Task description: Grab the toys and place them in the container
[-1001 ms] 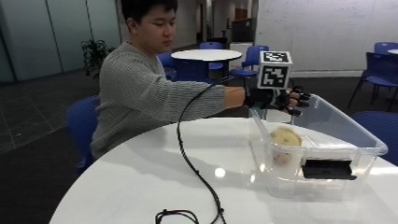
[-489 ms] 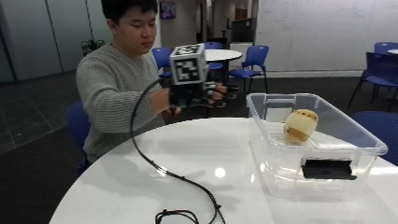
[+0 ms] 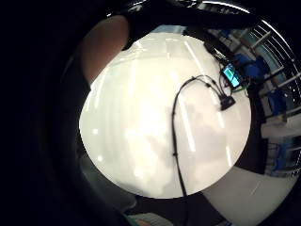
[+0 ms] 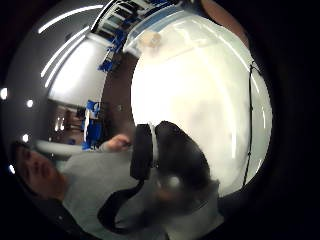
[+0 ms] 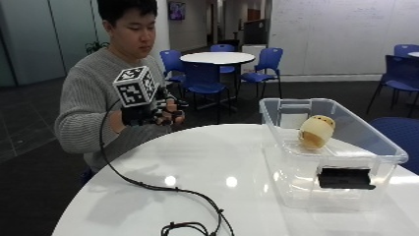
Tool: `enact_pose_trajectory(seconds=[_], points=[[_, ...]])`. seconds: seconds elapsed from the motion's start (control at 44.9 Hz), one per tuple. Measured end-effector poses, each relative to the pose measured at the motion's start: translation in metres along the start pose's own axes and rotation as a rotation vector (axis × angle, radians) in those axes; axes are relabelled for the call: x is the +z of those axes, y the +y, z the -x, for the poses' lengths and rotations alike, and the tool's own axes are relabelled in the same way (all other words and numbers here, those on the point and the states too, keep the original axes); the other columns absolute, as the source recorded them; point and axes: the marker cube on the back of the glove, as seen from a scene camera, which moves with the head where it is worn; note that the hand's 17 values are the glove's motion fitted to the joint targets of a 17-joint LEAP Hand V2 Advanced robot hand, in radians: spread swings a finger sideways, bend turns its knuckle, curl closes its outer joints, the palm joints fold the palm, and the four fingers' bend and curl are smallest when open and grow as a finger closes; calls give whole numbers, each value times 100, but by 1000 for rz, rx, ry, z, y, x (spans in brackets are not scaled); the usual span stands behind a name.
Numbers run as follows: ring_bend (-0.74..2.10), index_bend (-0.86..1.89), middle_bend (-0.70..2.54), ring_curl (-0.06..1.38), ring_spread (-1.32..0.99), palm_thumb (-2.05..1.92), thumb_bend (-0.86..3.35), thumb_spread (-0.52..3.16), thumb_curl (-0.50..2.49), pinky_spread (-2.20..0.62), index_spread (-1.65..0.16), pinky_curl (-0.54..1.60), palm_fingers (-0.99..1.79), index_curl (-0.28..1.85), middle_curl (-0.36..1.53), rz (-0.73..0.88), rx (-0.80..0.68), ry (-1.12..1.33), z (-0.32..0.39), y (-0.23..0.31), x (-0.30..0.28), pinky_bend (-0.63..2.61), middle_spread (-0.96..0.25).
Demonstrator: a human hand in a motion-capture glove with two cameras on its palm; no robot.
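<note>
On the right side of the white round table [image 5: 216, 162] stands a clear plastic container [image 5: 367, 129]. A pale yellow rounded toy [image 5: 316, 132] lies inside it against the far wall. My gloved right hand [image 5: 160, 114] hangs in the air at the table's left edge, close to the person's chest and well away from the container. Its fingers are loosely curled and hold nothing. The thumb side palm view shows the container with the toy [image 4: 150, 39] far off across the table. No other toy shows on the table.
The container's front wall carries a black label [image 5: 345, 178]. A small device with a lit screen [image 3: 231, 75] lies near the table's edge. Blue chairs [image 5: 262, 64] and another round table [image 5: 217, 58] stand behind, and a blue chair [image 5: 399, 132] is right of the container.
My right hand has drawn back from over the container's rim, leftward across the table to the person's chest. The toy has stayed in the container.
</note>
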Motion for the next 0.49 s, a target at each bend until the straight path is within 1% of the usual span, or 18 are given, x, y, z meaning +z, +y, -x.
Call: enact_pose_trajectory(seconds=[0.133,0.222,0.289,0.378,0.489], points=[[16,20,15,31,-13,-5,-4,135,24,4,-41,33,-9,43,31,15,-124,-34,55,77,52,54,-18],[16,21,16,30,-13,-5,-4,136,23,4,-41,33,-7,43,30,45,-133,-156,78,112,82,53,-18],[16,22,16,29,-13,-5,-4,136,22,4,-42,33,-7,44,30,75,-124,-212,86,125,97,52,-19],[16,23,16,28,-14,-4,-3,137,22,4,-42,33,-6,44,30,101,-117,-165,88,131,108,51,-19],[16,23,16,28,-14,-4,-3,138,21,4,-42,33,-6,45,30,108,-120,-132,87,130,108,51,-20]])
